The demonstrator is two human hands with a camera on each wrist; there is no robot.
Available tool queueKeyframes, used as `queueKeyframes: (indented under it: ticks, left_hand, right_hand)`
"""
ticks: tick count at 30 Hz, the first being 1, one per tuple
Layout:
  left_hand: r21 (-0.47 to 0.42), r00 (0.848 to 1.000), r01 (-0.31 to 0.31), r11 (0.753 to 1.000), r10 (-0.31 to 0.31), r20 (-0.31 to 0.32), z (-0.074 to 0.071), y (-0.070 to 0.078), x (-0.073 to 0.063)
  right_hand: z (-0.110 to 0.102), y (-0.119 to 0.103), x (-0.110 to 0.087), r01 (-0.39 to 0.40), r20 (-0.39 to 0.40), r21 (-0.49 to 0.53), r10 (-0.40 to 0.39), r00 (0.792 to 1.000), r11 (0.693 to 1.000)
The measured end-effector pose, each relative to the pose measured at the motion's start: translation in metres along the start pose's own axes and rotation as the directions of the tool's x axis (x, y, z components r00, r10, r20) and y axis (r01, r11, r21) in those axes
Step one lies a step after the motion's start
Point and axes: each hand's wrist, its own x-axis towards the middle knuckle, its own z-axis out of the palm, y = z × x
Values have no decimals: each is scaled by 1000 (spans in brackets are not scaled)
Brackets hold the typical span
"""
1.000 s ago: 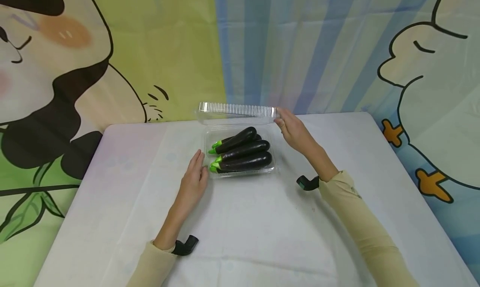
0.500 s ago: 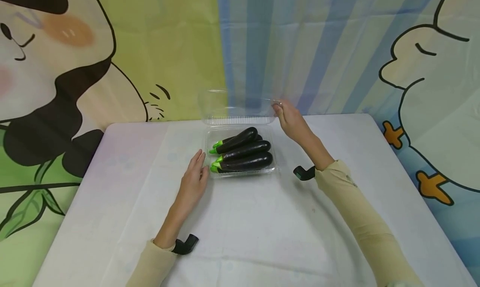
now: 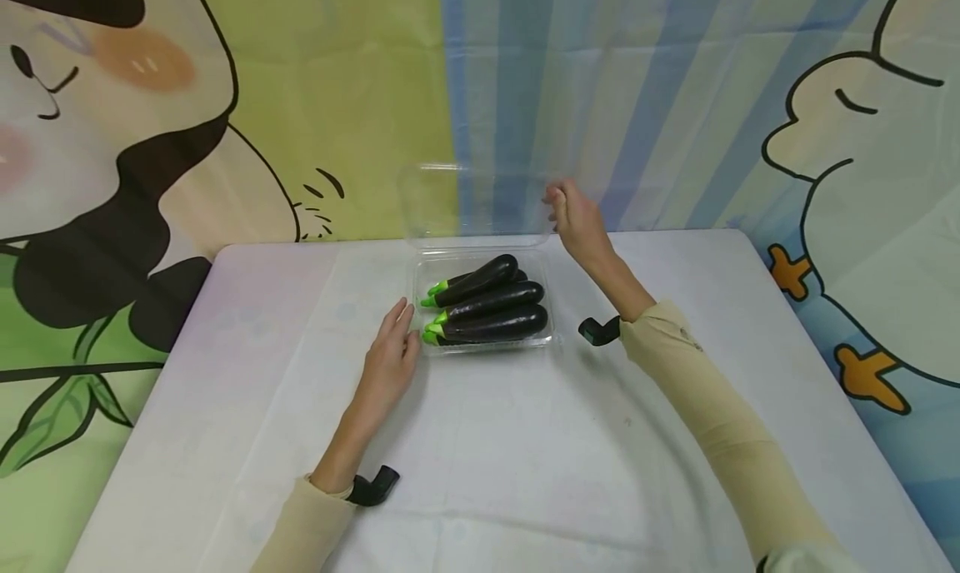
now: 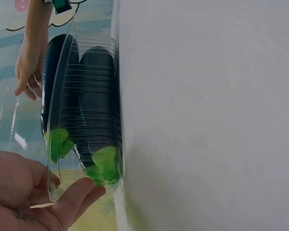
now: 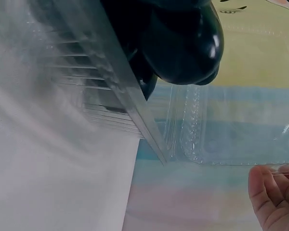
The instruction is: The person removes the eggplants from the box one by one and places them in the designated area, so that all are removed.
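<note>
Several dark purple eggplants with green stem ends lie in a clear plastic clamshell container toward the table's far edge. Its see-through lid stands raised at the back. My right hand pinches the lid's right edge between thumb and curled fingers. At the container's left end, my left hand rests with fairly straight fingers against the side. In the left wrist view, thumb and fingertips touch the ribbed wall and rim near the stem ends.
A white cloth covers the table. Behind it hangs a printed backdrop with cartoon animals and stripes, close to the raised lid. Black wrist devices sit at both cuffs.
The lid has swung up and back from nearly level to nearly upright. My right hand has risen with it. The left hand and the eggplants have stayed in place.
</note>
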Motion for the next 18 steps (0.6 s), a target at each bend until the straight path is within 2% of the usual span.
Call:
queueKeyframes:
  ticks: [4, 10, 18]
  left_hand:
    - [6, 1000, 0, 1000, 0, 0, 1, 0, 0]
    - [2, 1000, 15, 1000, -15, 13, 0, 0, 1]
    - [-1, 1000, 26, 1000, -26, 13, 1, -1, 1]
  right_hand:
    - [1, 2, 6, -17, -41, 76, 20, 999, 997]
    - [5, 5, 12, -13, -75, 85, 19, 997, 996]
    - [9, 9, 20, -69, -27, 147, 74, 997, 987]
